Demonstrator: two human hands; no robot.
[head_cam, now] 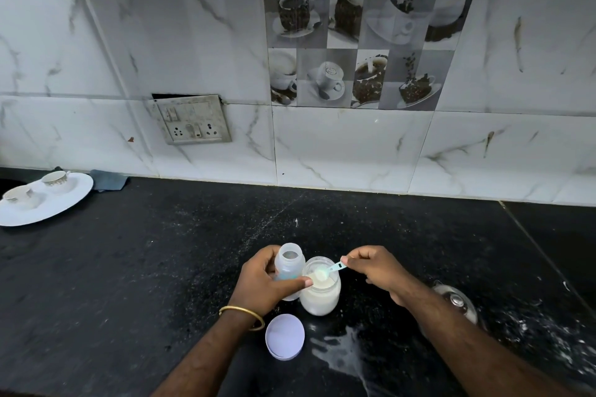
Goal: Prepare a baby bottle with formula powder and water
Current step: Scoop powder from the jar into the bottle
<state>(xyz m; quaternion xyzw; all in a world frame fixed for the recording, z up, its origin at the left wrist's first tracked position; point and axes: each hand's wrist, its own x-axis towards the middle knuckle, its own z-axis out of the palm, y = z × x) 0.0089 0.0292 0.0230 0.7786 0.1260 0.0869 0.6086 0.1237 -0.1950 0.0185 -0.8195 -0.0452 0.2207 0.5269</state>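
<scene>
- Gripping the clear plastic baby bottle with my left hand, fingers curled round its body; it stands uncapped on the black speckled stone counter, touching the jar.
- My right hand pinches the handle of a pale blue plastic scoop; its bowl, heaped with white powder, sits over the mouth of the round glass jar of formula powder.
- Round white lid lies flat just in front of the jar.
</scene>
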